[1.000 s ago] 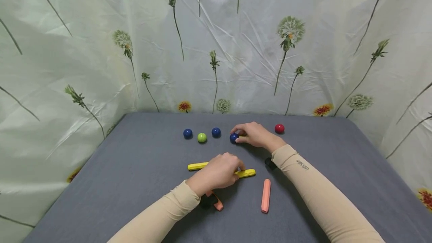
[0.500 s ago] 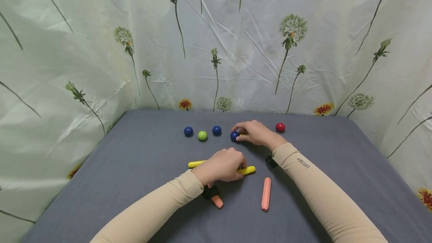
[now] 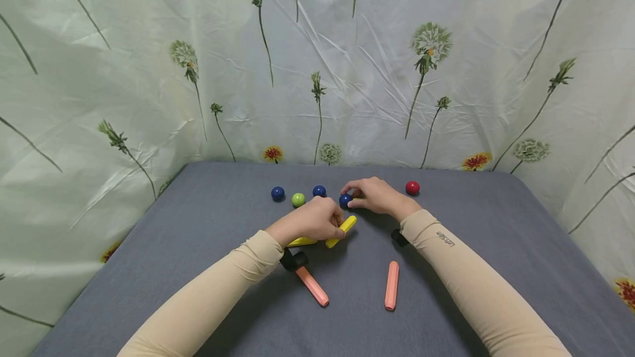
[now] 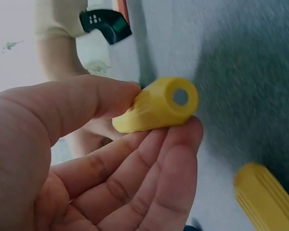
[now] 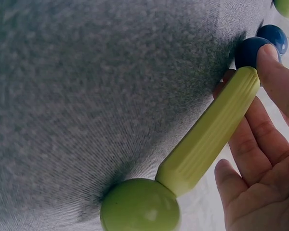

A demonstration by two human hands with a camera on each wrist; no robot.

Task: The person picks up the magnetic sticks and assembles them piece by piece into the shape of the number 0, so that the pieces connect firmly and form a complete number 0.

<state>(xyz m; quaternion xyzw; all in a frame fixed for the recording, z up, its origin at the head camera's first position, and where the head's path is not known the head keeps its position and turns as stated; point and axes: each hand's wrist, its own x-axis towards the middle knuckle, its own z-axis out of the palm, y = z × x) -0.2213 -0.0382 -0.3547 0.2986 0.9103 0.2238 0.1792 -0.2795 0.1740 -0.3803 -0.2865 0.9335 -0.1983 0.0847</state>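
While the left hand [image 3: 313, 219], knuckles up, pinches a tilted yellow stick [image 3: 349, 223] above the table's [image 3: 223, 214] middle, the right hand [image 3: 379, 196], its arm [image 3: 468, 274] outstretched, clamps a blue ball [image 3: 345, 200] near the far edge, a yellow-green stick [image 5: 209, 137] touching that ball.

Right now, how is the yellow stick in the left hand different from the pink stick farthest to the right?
The left hand pinches the yellow stick; the pink stick lies untouched on the grey cloth. In the head view, the yellow stick slants, while the pink stick points almost straight away. Both are long, slim sticks.
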